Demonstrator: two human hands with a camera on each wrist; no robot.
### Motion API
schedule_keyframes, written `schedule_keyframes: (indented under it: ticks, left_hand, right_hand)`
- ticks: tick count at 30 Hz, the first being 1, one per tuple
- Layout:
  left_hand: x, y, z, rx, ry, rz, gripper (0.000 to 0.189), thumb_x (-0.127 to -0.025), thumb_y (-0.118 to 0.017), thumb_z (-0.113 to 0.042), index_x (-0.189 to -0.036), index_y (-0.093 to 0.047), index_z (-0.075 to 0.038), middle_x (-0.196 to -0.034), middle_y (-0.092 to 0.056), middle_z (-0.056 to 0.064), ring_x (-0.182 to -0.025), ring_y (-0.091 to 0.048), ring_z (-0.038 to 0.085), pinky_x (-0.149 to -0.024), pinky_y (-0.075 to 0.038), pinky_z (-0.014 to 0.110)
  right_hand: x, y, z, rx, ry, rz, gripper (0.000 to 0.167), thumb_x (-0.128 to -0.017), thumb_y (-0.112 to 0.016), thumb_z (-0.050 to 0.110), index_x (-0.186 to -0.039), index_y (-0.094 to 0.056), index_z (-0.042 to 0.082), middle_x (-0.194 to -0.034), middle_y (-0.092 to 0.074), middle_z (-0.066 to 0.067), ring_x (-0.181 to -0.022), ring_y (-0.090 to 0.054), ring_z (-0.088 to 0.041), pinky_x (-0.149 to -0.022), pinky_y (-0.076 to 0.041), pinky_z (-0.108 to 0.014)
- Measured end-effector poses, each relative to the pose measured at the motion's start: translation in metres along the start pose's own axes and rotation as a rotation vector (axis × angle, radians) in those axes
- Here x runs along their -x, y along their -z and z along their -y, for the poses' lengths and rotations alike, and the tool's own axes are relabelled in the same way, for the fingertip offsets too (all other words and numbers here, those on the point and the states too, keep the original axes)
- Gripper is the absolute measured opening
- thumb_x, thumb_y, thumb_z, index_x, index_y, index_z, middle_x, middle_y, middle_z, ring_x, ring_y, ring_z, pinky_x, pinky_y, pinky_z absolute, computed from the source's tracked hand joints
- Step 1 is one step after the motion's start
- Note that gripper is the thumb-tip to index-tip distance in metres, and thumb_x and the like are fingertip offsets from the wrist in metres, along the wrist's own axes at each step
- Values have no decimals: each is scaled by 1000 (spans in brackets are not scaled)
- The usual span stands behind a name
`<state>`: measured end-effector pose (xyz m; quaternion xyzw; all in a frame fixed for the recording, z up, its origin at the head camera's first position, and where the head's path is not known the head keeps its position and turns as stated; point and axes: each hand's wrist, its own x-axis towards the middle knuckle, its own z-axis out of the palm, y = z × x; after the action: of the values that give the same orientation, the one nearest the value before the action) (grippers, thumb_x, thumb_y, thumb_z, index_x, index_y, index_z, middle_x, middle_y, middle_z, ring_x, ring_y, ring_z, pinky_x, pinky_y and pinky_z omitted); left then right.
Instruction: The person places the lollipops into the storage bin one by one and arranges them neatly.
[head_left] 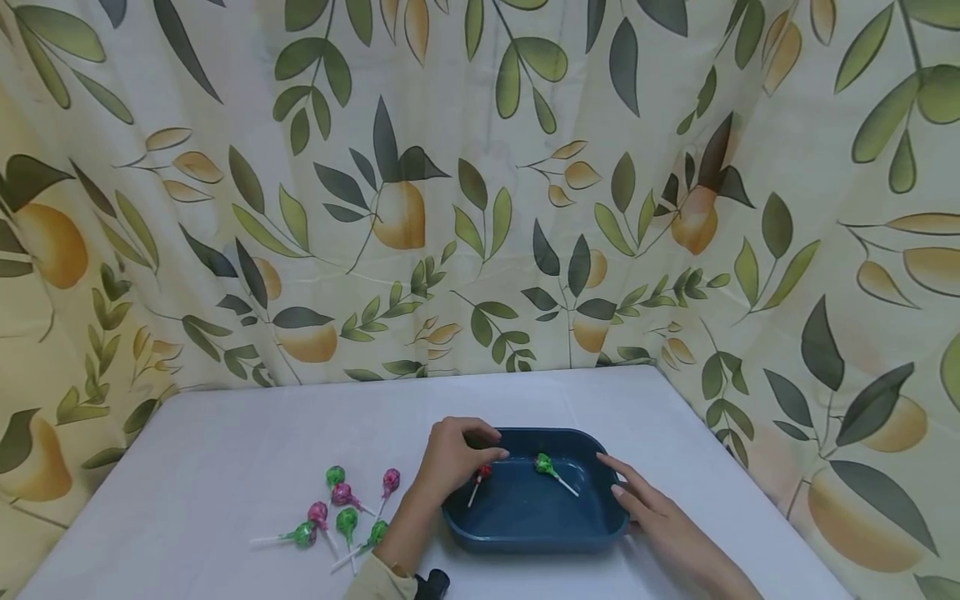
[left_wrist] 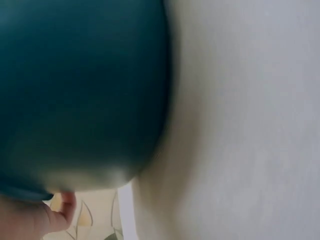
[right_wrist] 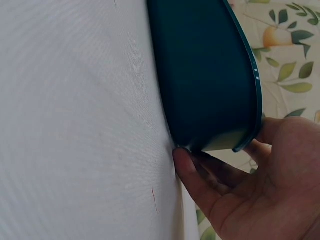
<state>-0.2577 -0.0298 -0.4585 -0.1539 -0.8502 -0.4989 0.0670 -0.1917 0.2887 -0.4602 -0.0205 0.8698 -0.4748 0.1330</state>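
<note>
A deep blue rectangular dish (head_left: 540, 537) sits on the table with a red-wrapped lollipop (head_left: 483, 472) and a green-wrapped lollipop (head_left: 546, 465) inside. My left hand (head_left: 453, 457) hovers over the dish's left side, thumb and index finger spread apart just above the red lollipop. In the left wrist view, part of that hand (left_wrist: 30, 220) shows at the rim, with the dish's outer wall filling much of the picture. At the opposite end, my right hand (head_left: 652, 508) holds the dish; the right wrist view shows its fingers (right_wrist: 192, 172) against the wall's lower edge and at the rim.
Left of the dish, several lollipops in green (head_left: 347, 522) and pink (head_left: 391, 481) wrappers lie loosely grouped on the white table (head_left: 247, 442). A patterned curtain (head_left: 465, 275) hangs behind the table's far edge. A black band (head_left: 432, 585) is at my left wrist.
</note>
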Motion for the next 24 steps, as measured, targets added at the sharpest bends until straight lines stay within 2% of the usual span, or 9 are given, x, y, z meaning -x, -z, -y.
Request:
schedule_keyframes:
  ticks: [4, 8, 15, 24]
  left_hand:
    - [1, 8, 3, 38, 4, 22, 22, -84, -89, -18, -102, -81, -8, -88, -75, -6, -83, -68, 10, -79, -57, 32]
    - [1, 18, 5, 17, 24, 5, 24, -82, -90, -21, -102, -81, -10, -85, -73, -11, -84, -67, 9, -82, -56, 35]
    - [2, 39, 11, -13, -23, -29, 22, -83, -90, -21, -100, -81, -11, -85, -74, -10, -84, -68, 11, -83, -54, 41]
    - [13, 73, 28, -47, 65, -88, 17, -81, -91, -18, -95, -81, -19, -89, -74, -6, -87, -65, 14, -78, -52, 39]
  right_hand:
    - [2, 0, 0, -8, -7, -1, 54, -110, -46, 45, -161, -35, 30, -161, -31, -28, -132, -52, -43, -95, -53, -51]
    - [3, 1, -1, -25, -28, -4, 54, -109, -47, 47, -160, -36, 32, -159, -36, -28, -130, -54, -41, -95, -53, -51]
    - [3, 3, -2, -38, -29, -4, 54, -110, -47, 45, -161, -36, 30, -158, -36, -29, -128, -57, -39, -95, -52, -52]
    - [4, 0, -1, -85, -1, 5, 52, -111, -46, 41, -161, -36, 30, -164, -27, -27, -136, -48, -43, -97, -51, -51]
